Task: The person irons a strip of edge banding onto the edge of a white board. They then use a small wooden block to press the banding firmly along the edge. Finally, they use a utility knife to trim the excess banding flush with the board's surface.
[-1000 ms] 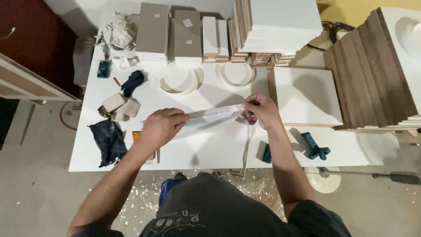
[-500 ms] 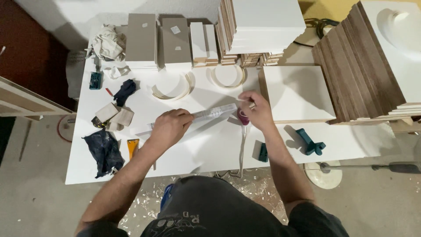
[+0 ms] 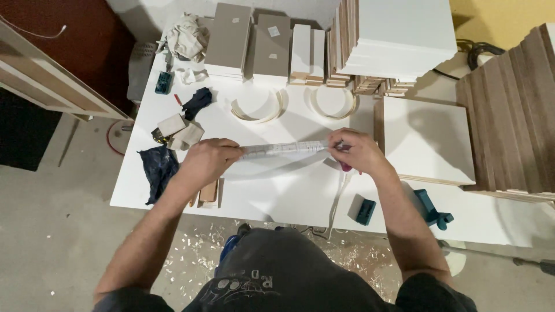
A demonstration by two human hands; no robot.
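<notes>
My left hand pinches one end of a long pale strip, which is stretched flat across the middle of the white table so it stays straight. My right hand is closed on the other end, with something pink under it. The front edge has bare room, but panels crowd the right side.

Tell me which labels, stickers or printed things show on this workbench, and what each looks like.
Small white sticker: square, on the left grey-beige board stack at the table's far edge.
Second white sticker: squarish, tilted, on the next grey-beige stack to its right.
Pale strip: long and narrow with faint dark markings, stretched between the left hand and right hand.
No screens or signs.
</notes>
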